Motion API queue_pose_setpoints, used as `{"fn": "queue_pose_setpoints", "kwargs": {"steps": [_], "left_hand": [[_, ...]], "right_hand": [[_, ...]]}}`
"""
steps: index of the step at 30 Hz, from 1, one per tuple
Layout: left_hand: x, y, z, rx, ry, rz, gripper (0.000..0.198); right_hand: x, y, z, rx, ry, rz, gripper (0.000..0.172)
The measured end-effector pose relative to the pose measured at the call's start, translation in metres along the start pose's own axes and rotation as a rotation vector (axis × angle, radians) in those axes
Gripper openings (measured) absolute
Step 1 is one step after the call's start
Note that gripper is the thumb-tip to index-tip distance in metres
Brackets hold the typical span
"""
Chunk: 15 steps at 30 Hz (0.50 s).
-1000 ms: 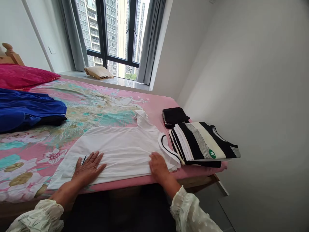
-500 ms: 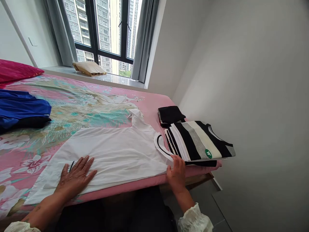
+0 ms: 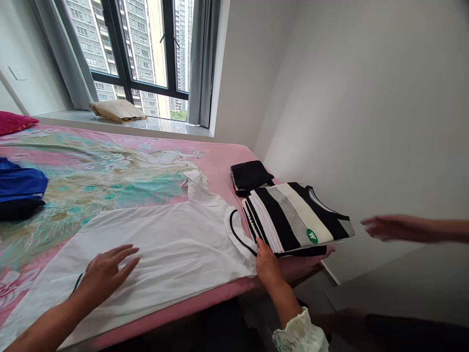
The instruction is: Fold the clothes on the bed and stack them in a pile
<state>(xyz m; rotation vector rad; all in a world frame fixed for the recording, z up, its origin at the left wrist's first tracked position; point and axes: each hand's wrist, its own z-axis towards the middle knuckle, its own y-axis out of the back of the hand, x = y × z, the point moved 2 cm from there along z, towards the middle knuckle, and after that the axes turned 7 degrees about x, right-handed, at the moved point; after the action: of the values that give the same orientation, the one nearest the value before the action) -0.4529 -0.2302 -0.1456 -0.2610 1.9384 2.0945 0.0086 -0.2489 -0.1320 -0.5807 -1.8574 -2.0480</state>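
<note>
A white shirt (image 3: 161, 249) with black trim lies spread along the near edge of the bed. Over its left part is my left hand (image 3: 110, 269), fingers apart and holding nothing. My right hand (image 3: 267, 264) is at the shirt's collar end, beside the folded stack; its fingers are bent together at the cloth edge, and what lies between them is hidden. The stack of folded clothes (image 3: 293, 210) has a black, cream and striped top with a round green sticker.
Behind the stack lies a folded black garment (image 3: 251, 175). Blue clothing (image 3: 22, 183) sits at the left on the flowered bedding (image 3: 110, 166). Another person's hand (image 3: 395, 228) reaches in from the right by the wall. A beige bag (image 3: 119, 110) rests on the windowsill.
Another person's hand and a dark shape have appeared at the right. My left hand has lifted a little off the shirt. The view has turned slightly right.
</note>
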Motion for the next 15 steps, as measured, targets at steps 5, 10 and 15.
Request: {"fn": "queue_pose_setpoints", "kwargs": {"steps": [5,10,15], "left_hand": [[-0.127,0.015,0.061,0.000,-0.471,-0.136,0.040],[-0.251,-0.012,0.118,0.274,-0.792,0.007,0.041],[-0.308,-0.053,0.170,0.410,-0.892,0.170,0.053]], "right_hand": [[0.010,0.006,0.006,0.086,-0.035,-0.066,0.036],[0.010,0.007,0.008,0.093,-0.055,-0.065,0.036],[0.007,0.008,0.008,0.013,0.121,0.120,0.033]]}}
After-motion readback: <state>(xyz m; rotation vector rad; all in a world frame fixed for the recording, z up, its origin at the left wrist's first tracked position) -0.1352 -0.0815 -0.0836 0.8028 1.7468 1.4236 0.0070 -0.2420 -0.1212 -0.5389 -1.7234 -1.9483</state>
